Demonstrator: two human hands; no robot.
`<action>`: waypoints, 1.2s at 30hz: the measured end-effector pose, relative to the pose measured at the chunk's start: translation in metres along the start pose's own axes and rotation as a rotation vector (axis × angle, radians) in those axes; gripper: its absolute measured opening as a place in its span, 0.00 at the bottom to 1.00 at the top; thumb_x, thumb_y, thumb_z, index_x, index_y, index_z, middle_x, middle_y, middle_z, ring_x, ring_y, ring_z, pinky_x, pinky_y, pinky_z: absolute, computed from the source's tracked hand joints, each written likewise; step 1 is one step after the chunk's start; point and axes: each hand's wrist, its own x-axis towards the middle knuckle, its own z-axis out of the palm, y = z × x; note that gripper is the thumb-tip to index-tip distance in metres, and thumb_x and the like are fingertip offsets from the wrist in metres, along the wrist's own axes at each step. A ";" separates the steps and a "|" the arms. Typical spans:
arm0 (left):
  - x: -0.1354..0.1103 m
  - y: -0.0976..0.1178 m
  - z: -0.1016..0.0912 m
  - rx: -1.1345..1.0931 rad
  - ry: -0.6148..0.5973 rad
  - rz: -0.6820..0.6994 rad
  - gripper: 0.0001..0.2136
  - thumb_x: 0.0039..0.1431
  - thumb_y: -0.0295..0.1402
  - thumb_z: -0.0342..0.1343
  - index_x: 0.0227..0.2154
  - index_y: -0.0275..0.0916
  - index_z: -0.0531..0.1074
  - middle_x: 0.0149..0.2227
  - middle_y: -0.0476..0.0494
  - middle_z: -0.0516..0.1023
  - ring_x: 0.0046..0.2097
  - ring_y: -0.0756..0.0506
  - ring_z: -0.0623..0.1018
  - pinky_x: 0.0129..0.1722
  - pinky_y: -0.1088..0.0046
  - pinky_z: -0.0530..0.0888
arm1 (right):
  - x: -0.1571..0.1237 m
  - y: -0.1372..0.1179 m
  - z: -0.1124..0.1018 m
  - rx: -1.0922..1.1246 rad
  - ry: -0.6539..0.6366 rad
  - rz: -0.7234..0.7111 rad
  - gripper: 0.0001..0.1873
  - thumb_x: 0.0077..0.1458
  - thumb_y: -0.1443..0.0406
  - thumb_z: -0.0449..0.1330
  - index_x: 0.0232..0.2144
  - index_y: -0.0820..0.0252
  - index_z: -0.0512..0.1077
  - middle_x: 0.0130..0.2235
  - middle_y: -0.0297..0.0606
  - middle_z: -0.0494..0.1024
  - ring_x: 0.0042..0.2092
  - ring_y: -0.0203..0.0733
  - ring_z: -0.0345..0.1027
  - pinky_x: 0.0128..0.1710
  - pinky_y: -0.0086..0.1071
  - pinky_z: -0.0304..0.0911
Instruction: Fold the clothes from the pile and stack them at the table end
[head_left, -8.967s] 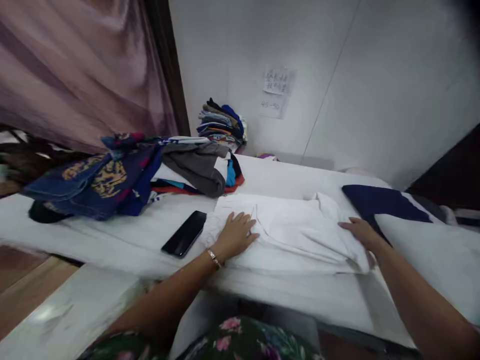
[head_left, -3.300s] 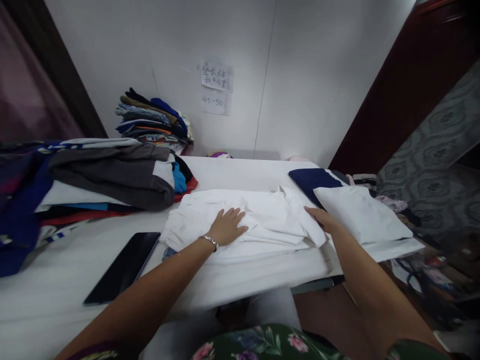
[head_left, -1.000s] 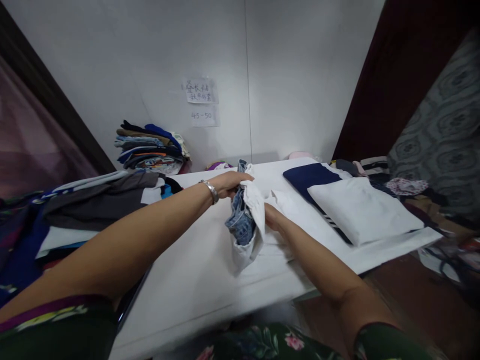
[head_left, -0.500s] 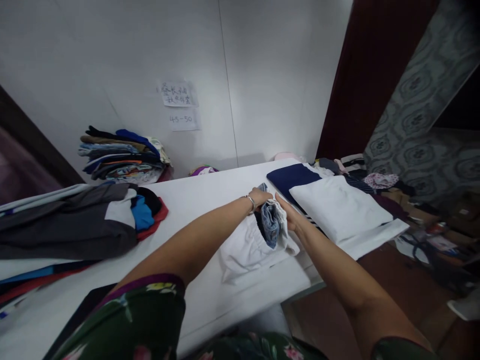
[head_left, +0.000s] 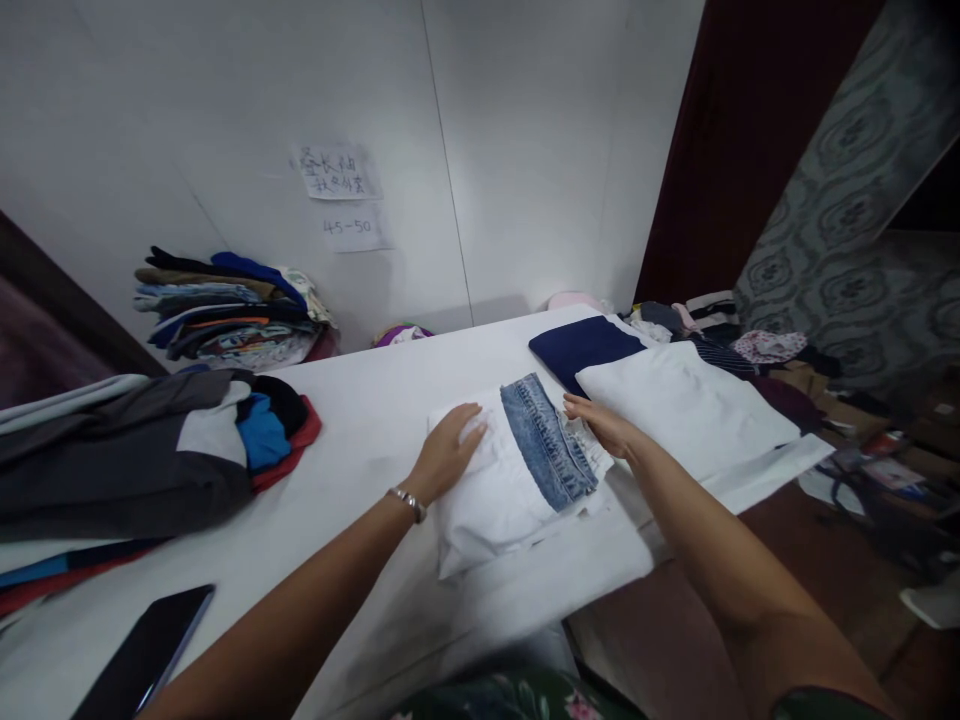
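Note:
A folded white garment [head_left: 487, 505] lies on the white table, with a strip of blue denim [head_left: 551, 440] running across its right part. My left hand [head_left: 448, 452] rests on its left edge, thumb and fingers apart. At the opposite end, my right hand [head_left: 604, 424] is beside the crumpled white edge with its fingers stretched out. Whether the right fingertips touch the cloth I cannot tell. Right of that hand lies a folded white garment [head_left: 682, 405], partly over a navy garment [head_left: 589, 350].
A phone [head_left: 146, 650] lies on the table [head_left: 360, 400] at the lower left. Dark grey clothes [head_left: 112, 460] cover the table's left side. A stack of folded clothes [head_left: 232, 305] stands at the back left. More clothes [head_left: 705, 320] are piled beyond the right end.
The rolled-up denim part has been laid flat across the white garment. Both hands have let go and moved apart, the left one leftward. The phone has come into fuller view.

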 end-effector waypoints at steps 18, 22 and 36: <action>-0.013 0.012 0.037 0.407 -0.335 -0.002 0.31 0.60 0.52 0.39 0.61 0.38 0.55 0.66 0.36 0.52 0.66 0.36 0.51 0.60 0.44 0.50 | -0.027 -0.016 0.069 -1.027 0.048 -0.647 0.35 0.56 0.50 0.53 0.63 0.54 0.53 0.66 0.39 0.49 0.67 0.51 0.38 0.64 0.49 0.38; -0.026 0.018 0.035 0.374 -0.297 0.012 0.29 0.62 0.47 0.40 0.62 0.37 0.54 0.66 0.35 0.50 0.66 0.36 0.50 0.61 0.45 0.49 | -0.024 0.011 0.080 -1.219 -0.038 -0.499 0.41 0.54 0.44 0.52 0.64 0.54 0.51 0.67 0.43 0.43 0.67 0.58 0.30 0.62 0.55 0.26; -0.064 0.040 0.046 0.367 -0.234 0.141 0.34 0.60 0.50 0.43 0.64 0.34 0.47 0.67 0.36 0.46 0.67 0.37 0.45 0.63 0.46 0.44 | -0.018 0.009 0.074 -1.325 -0.016 -0.436 0.40 0.57 0.42 0.46 0.64 0.56 0.49 0.67 0.46 0.44 0.67 0.54 0.32 0.62 0.54 0.29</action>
